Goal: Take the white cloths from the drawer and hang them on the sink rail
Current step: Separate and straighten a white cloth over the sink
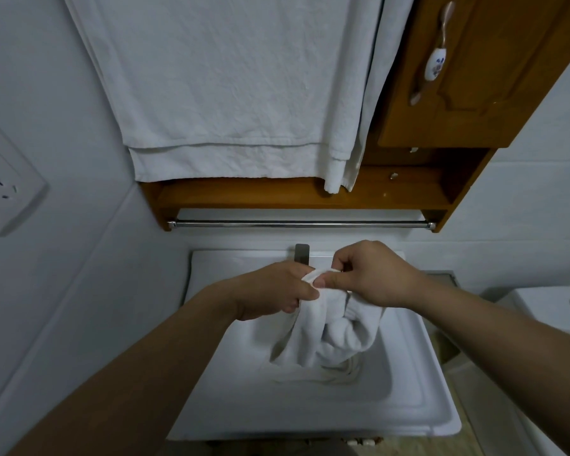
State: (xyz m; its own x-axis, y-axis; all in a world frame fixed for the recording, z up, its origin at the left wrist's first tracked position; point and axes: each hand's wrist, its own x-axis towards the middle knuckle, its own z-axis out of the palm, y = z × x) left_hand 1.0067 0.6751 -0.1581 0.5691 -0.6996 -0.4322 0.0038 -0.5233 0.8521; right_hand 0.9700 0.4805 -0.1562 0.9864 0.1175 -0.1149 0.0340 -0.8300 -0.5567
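Note:
Both my hands hold one white cloth (329,337) above the white sink (418,403). My left hand (277,291) grips its upper edge from the left. My right hand (369,274) pinches the same edge between thumb and fingers from the right. The cloth hangs bunched down into the basin, its lower end touching the bottom. The chrome sink rail (297,223) runs bare under the wooden shelf, just beyond my hands. The drawer is out of view.
A large white towel (231,93) hangs over the mirror area above the wooden shelf (293,192). A wooden cabinet door with a ceramic handle (435,60) is at upper right. A wall socket (7,182) is left, a toilet tank (553,307) right, the faucet (301,253) behind my hands.

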